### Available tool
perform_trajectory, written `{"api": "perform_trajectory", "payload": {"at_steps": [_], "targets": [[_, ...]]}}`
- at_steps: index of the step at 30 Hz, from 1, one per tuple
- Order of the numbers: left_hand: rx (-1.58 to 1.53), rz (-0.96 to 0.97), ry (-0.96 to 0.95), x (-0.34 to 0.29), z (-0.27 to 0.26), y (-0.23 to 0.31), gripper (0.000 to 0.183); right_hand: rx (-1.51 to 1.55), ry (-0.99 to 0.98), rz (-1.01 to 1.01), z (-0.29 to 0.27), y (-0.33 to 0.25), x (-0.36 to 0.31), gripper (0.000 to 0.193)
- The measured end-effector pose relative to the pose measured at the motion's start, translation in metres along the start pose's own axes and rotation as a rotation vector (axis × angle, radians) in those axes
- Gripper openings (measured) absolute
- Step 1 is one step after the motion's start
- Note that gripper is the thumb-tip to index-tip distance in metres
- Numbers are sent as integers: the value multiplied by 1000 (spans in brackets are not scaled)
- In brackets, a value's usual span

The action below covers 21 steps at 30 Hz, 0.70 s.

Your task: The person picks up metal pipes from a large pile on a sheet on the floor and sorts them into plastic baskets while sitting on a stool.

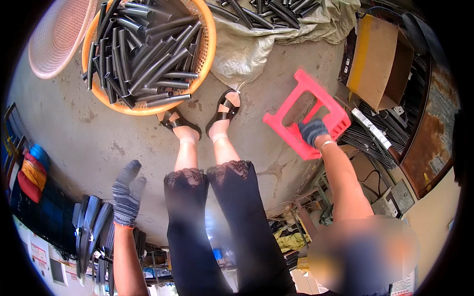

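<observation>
My right hand (313,131), in a dark grey knitted glove, is closed round part of a pinkish-red plastic stool (285,109). The stool is tipped over, its legs pointing up and to the left. Its other parts show around my fingers. On the left, my left hand (128,193) wears a striped grey glove with an orange cuff. Its fingers are stretched out and hold nothing. Ahead of my feet stands an orange plastic basket (211,49) heaped with short black tubes (148,54).
A pink basket (54,37) stands at the far left. More black tubes lie on a pale woven sack (242,49) at the back. An open cardboard box (377,59) sits at the right above bundled dark rods (370,135). Dark strips (91,222) stand at the lower left.
</observation>
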<state>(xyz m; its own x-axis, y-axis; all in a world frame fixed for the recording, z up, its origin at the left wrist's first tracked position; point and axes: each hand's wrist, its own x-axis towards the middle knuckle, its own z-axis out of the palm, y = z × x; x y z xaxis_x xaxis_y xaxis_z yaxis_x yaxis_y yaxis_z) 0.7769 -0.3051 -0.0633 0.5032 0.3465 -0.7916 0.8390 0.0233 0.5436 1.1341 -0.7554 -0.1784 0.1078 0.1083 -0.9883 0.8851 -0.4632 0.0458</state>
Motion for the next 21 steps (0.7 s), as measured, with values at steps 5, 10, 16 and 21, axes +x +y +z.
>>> {"api": "perform_trajectory", "payload": {"at_steps": [5, 10, 16, 21], "targets": [[-260, -24, -20, 36, -9, 27, 40, 201, -288, 37, 83, -37, -107, 28], [-335, 117, 45, 34, 10, 85, 39, 353, -448, 52, 120, -86, -176, 37], [-488, 150, 15, 58, 66, 172, 39, 673, -433, 157, 110, -116, -184, 32], [-576, 108, 57, 84, 124, 169, 39, 804, -291, 117, 69, -78, -88, 29]]}}
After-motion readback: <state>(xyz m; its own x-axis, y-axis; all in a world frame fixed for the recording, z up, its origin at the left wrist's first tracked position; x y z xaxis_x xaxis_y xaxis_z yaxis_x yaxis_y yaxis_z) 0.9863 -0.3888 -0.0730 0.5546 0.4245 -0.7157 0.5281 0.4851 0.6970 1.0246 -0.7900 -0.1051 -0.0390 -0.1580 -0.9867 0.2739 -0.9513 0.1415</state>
